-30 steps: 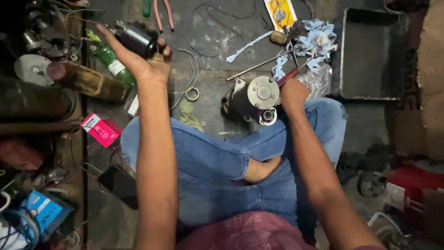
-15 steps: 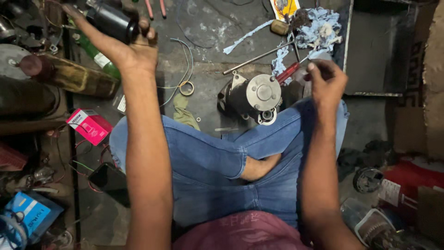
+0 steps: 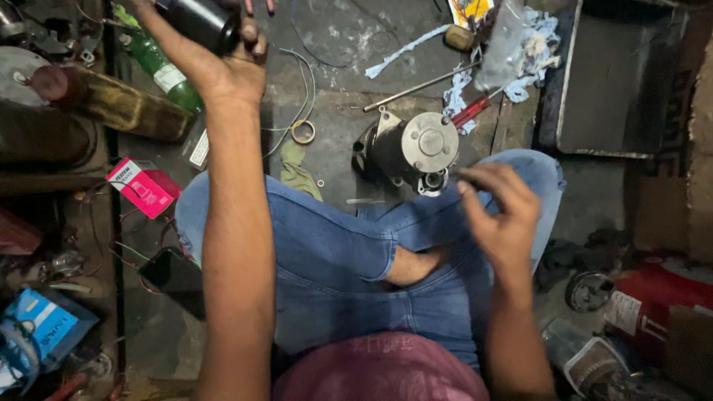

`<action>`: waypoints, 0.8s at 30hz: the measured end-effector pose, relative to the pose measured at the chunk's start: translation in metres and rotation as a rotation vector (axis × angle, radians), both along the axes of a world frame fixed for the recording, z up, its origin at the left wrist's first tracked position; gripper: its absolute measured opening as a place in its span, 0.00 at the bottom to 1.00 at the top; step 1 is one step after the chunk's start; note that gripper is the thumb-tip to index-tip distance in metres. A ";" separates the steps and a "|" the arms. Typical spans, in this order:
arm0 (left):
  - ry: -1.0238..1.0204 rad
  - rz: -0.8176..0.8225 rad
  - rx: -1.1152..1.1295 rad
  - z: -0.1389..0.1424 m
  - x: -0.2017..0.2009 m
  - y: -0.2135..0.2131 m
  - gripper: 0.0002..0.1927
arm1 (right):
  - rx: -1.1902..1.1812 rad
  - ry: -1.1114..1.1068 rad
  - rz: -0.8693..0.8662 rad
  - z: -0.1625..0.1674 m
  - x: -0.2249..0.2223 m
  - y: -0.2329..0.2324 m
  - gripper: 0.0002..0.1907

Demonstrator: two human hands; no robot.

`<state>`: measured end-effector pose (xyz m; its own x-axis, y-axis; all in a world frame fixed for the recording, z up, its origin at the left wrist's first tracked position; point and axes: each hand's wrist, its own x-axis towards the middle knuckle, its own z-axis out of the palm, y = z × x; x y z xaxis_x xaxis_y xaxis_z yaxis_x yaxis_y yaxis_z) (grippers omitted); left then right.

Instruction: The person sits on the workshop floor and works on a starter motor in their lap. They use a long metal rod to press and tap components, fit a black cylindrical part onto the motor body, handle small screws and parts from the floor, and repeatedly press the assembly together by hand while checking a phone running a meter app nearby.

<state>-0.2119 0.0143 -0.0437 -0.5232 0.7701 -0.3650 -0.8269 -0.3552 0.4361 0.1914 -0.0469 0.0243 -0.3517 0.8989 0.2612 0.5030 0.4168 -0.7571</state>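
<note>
Floor point(image 3: 349, 44): bare patch between crossed legs and rod, clutter along left edge | metal tray point(image 3: 568, 89): upper right, rim near knee | electric motor point(image 3: 416, 152): upright, against the shin | left hand point(image 3: 230, 67): gripping black cylinder point(image 3: 197, 21) at top edge | right hand point(image 3: 497, 212): fingertips pinched, contents unclear, just right of motor

Single head-worn view, steeply downward and close over crossed legs and cluttered floor point(image 3: 342, 52) (no second view).

Black cylindrical motor part point(image 3: 199, 21), tilted, held aloft at far left above the green bottle point(image 3: 160, 67)
</note>
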 end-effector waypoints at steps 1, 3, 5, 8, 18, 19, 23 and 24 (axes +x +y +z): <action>-0.006 -0.028 -0.009 0.001 0.001 0.001 0.41 | 0.054 -0.063 0.036 0.000 -0.005 -0.006 0.11; 0.079 -0.042 0.010 0.004 0.008 0.001 0.40 | 0.051 -0.079 -0.021 -0.003 -0.016 -0.012 0.11; 0.194 -0.074 0.060 0.009 0.017 -0.001 0.39 | 0.062 -0.102 -0.043 -0.005 -0.021 -0.013 0.11; 0.333 -0.162 0.128 0.019 0.036 -0.006 0.40 | 0.094 -0.128 -0.002 -0.006 -0.022 -0.011 0.11; 0.539 -0.632 0.337 0.050 0.113 -0.041 0.41 | 0.066 -0.099 0.011 0.011 -0.013 -0.015 0.17; 0.642 -0.618 0.341 0.053 0.121 -0.049 0.41 | 0.048 -0.060 -0.014 0.015 -0.009 -0.018 0.16; 1.010 -0.519 0.306 0.064 0.160 -0.089 0.36 | -0.043 0.103 -0.009 0.032 0.006 -0.037 0.20; 1.094 -0.477 0.284 0.067 0.173 -0.101 0.34 | -0.097 0.194 0.030 0.035 0.007 -0.042 0.23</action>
